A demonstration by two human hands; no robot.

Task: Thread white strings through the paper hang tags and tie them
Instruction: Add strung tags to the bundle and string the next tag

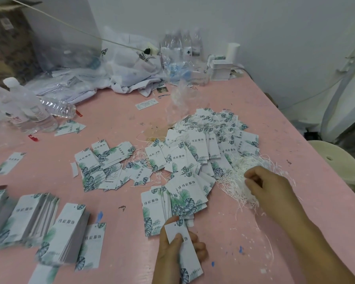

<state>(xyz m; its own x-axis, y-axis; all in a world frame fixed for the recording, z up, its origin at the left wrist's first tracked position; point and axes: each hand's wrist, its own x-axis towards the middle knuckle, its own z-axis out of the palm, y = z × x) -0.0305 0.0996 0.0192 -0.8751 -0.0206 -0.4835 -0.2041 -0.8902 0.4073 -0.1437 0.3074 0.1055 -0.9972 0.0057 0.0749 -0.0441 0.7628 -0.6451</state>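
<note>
My left hand (pixel 178 249) sits low and close to me over the pink, paint-flecked table (pixel 115 119), wrist angled up from the bottom edge. Its thumb lies across the face of a white rectangular paper hang tag printed with green leaves (pixel 184 249), and the other fingers curl behind it, so the tag is clamped between them, punched-hole end pointing away from me.

My right forearm reaches in from the lower right, with my right hand (pixel 268 185) set on a loose tangle of thin white strings (pixel 234 181). The fingers are bent and drawn together at the tips, pinching into the strands; I cannot tell how many they have caught.

Just beyond the held tag lies a fanned stack of unthreaded leaf-print tags (pixel 172 201). Farther back, a wide heap of tags with strings among them (pixel 209 140) spreads across the table. To my left stand thick upright stacks of tags (pixel 49 226), and clear plastic water bottles (pixel 25 107) sit at the far left.
</note>
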